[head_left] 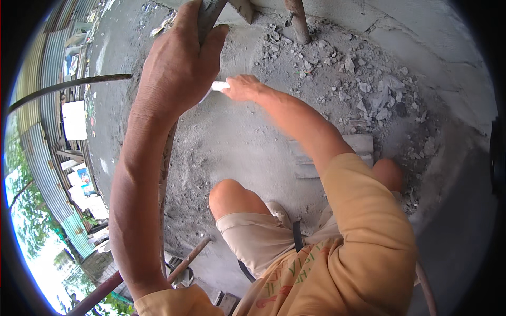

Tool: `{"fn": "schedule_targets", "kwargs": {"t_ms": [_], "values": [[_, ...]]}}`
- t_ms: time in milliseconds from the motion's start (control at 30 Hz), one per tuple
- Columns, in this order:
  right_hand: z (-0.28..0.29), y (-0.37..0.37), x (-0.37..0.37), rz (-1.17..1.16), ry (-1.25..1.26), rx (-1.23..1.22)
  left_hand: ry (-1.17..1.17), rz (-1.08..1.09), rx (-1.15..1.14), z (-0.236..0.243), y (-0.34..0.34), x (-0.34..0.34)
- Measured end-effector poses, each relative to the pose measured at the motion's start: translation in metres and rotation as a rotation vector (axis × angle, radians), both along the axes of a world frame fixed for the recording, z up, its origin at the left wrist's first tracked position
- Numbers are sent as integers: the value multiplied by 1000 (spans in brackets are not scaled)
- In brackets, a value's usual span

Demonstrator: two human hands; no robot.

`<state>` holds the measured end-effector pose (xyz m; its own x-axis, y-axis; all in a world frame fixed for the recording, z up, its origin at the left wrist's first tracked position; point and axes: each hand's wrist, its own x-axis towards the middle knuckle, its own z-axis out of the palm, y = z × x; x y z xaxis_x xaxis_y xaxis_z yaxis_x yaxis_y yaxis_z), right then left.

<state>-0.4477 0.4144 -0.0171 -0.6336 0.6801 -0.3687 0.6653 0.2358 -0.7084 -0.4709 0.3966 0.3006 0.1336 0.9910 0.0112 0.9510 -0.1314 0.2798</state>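
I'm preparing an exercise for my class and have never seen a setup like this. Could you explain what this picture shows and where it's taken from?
There is no machine here: these are a person's bare hands. The single picture comes from a wide fisheye camera on the person's head, looking down, so straight edges bend near the rim.

The left hand, large because it is near the camera, grips a grey bar. The right hand holds a white handle; what the handle belongs to is not clear.

Below is a dusty grey surface, with broken rubble and a flat pale piece beside the right forearm.
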Motion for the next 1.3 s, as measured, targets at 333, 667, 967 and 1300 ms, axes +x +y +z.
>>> {"fn": "schedule_targets", "kwargs": {"t_ms": [333,667,967,1300], "values": [[0,13,-2,-54,-40,-119,47,-19,-2,3,-2,-9],[8,13,3,-97,32,-27,6,-59,63,-3,2,-7],[-18,9,-35,-932,813,-1123,11,-34,14,1,5,10],[-28,-90,8,-1272,1034,-1032,19,-42,17,5,4,-4]]}}
